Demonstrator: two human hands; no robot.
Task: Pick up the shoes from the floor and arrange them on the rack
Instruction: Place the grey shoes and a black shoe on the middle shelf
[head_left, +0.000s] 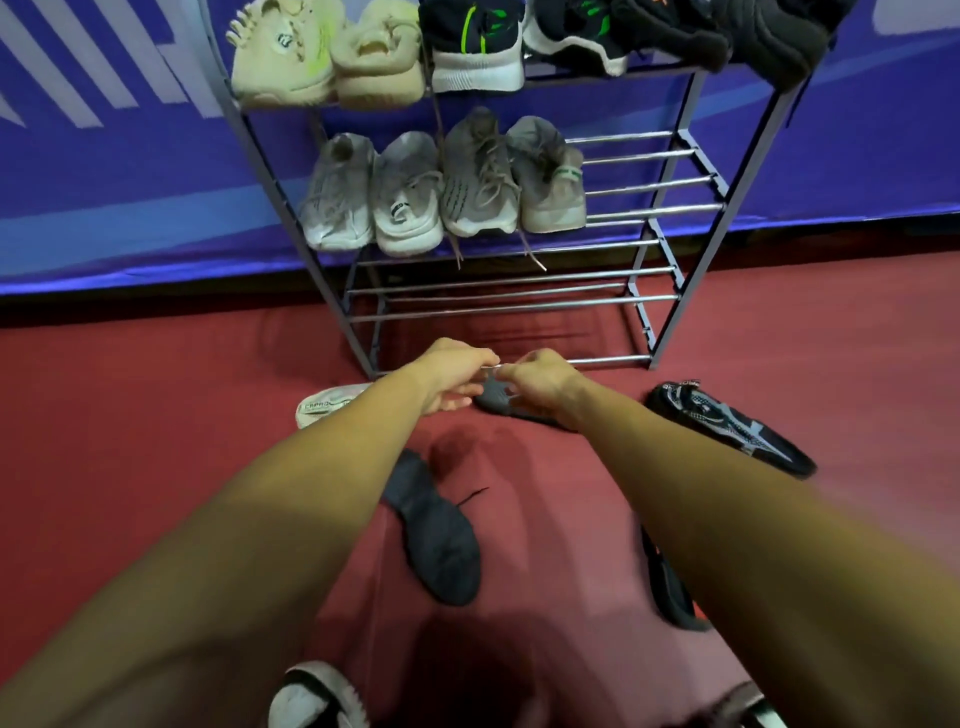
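Note:
My left hand and my right hand meet low in front of the shoe rack. Each pinches an end of a thin pale shoelace stretched between them. Right under the hands a dark grey shoe lies on the red floor, mostly hidden by them. Another dark shoe lies sole up between my forearms. A black patterned shoe lies to the right. A pale shoe peeks out from behind my left forearm.
The rack's top shelf holds beige shoes and black shoes. Its second shelf carries several grey-white shoes on the left; bare bars show on the right and on the lower shelves. A black shoe is half hidden by my right arm.

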